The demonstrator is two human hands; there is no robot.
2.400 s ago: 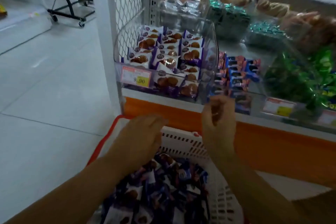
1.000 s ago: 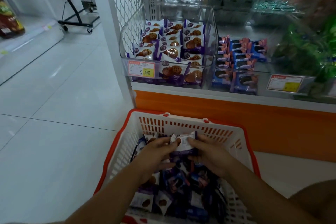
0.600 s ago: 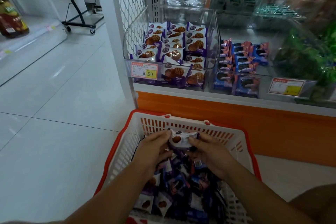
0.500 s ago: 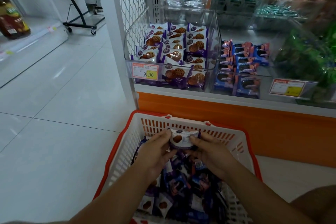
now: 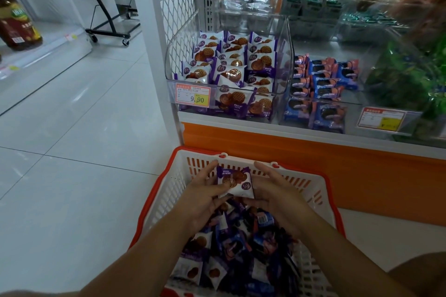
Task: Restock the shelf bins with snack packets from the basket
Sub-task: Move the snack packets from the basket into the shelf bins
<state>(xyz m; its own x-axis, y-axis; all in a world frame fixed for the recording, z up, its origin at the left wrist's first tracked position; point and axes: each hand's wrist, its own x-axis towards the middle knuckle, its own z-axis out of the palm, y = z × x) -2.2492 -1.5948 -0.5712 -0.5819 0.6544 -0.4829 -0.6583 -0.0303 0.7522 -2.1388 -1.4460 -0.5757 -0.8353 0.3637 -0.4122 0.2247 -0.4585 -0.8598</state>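
Left hand [image 5: 205, 194] and right hand [image 5: 275, 191] both grip one purple-white packet [image 5: 235, 182], fingers curled round its sides, above basket [image 5: 173, 190] heaped with packets, below clear bin [image 5: 282, 55].

The red-and-yellow paper price tag [image 5: 193, 96] on the front of the clear plastic shelf bin [image 5: 178, 55], mid-frame, reads "9.90". Print on the second such tag [image 5: 380, 119] at right, and on the label of the brown bottle [image 5: 16, 22] at upper left, is too blurred to read.
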